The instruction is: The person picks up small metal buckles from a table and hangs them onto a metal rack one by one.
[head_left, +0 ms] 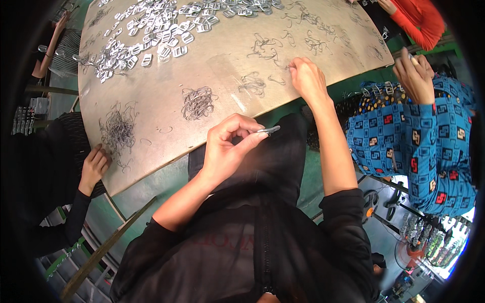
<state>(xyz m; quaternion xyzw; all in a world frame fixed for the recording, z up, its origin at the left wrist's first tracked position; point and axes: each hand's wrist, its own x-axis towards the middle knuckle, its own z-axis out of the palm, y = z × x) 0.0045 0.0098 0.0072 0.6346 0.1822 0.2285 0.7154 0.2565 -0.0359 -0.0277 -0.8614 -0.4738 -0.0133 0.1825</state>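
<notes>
Over my lap, near the table's front edge, my left hand (227, 149) pinches a small silver metal buckle (272, 129) between thumb and fingers. The buckle is seen nearly edge-on. My right hand (308, 80) is over the table, its fingers drawn together at the tips; whatever they may hold is hidden. Beside those fingers lies a loose bent wire hook (276, 79), with a small heap of wire hooks (251, 84) to its left. A denser heap of wire hooks (198, 103) sits beyond my left hand.
A big spread of silver buckles (166, 31) covers the table's far left. Another wire heap (120, 126) lies by a co-worker's hand (95, 165) at the left edge. A person in a blue patterned top (389, 131) works at the right, a red sleeve (417, 22) beyond.
</notes>
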